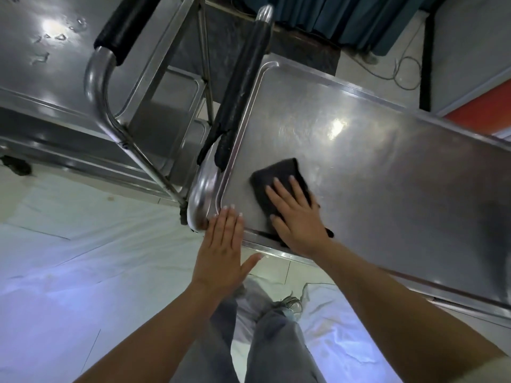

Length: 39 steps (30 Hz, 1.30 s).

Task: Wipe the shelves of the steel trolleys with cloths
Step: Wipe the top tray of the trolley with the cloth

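No brand, label or writing can be read anywhere in the frame.

The right hand [297, 217] lies flat, fingers straight and spread, pressing a dark folded cloth [279, 178] onto the top shelf [373, 161] of a steel trolley that runs from centre frame to the right edge. The cloth sits near the shelf's lower left corner, just inside the raised rim. The left hand [221, 252] is also flat with straight fingers, holding nothing; its fingertips touch the shelf's corner rim beside the curved chrome handle bar [200, 194]. The two hands are near each other but apart. A black foam grip [243, 87] covers the handle bar along the shelf's left end.

The shelf is brushed steel, showing a bright ceiling-light glare and smeared streaks. A second trolley [41, 64] fills the upper left, its top carrying water droplets, with its own black-gripped handle. White sheeting [83, 258] covers the floor at lower left; pale tiles [276, 268] show between. A teal curtain [345, 17] hangs at top centre, with a cable [403, 70] on the floor at upper right. The person's grey jeans [271, 344] appear at bottom centre.
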{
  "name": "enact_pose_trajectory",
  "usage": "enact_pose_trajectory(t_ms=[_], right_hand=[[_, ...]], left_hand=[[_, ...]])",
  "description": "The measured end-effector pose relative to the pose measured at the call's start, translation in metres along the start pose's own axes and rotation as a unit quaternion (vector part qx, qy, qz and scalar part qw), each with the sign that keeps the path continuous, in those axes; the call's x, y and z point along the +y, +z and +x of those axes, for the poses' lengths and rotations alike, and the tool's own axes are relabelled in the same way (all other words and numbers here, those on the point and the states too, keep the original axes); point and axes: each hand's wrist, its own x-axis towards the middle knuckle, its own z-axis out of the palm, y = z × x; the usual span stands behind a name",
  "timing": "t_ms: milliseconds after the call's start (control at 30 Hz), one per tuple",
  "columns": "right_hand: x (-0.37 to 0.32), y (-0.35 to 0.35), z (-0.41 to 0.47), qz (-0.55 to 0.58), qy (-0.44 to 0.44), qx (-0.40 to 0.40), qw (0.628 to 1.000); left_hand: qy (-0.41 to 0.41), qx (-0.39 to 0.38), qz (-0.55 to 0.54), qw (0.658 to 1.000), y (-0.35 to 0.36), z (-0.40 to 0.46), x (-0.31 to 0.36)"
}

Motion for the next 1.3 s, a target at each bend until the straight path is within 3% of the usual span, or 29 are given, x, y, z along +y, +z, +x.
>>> enact_pose_trajectory(t_ms=[133,267,500,633,700,767,900,1000,1167,1233,1300], right_hand=[[-0.027,0.0,0.032,-0.025,-0.085,-0.012,0.996],[0.022,-0.002,-0.001,-0.03,-0.091,-0.011,0.995],[0.121,-0.004,-0.106,0.046,0.178,0.035,0.982],[0.127,0.005,-0.139,0.081,0.353,0.092,0.928],[0.116,0.012,-0.141,0.08,0.399,0.101,0.908],[0.118,0.014,-0.147,0.068,0.354,0.082,0.929],[0.184,0.001,-0.193,0.023,0.13,0.014,0.991],[0.244,-0.003,-0.235,0.014,0.143,0.013,0.99],[0.315,-0.006,-0.274,0.062,0.331,0.089,0.937],[0.323,-0.004,-0.261,0.059,0.422,0.12,0.897],[0.313,-0.001,-0.227,0.079,0.525,0.154,0.833]], left_hand=[[-0.006,-0.022,0.008,1.0,-0.001,0.0,0.0],[-0.001,-0.034,-0.005,0.999,-0.003,-0.001,0.003],[0.075,-0.028,-0.036,0.996,-0.015,0.017,0.046],[0.102,-0.031,-0.041,0.993,-0.011,0.051,0.088],[0.114,-0.026,-0.027,0.993,-0.009,0.069,0.114],[0.125,-0.025,-0.015,0.992,-0.005,0.087,0.144],[0.12,-0.037,-0.005,0.992,0.004,0.108,0.196],[0.098,-0.009,0.006,0.995,0.016,0.104,0.211],[0.098,0.015,0.019,0.995,0.03,0.103,0.209],[0.093,0.015,0.017,0.995,0.031,0.105,0.209],[0.087,0.02,0.011,0.996,0.032,0.104,0.21]])
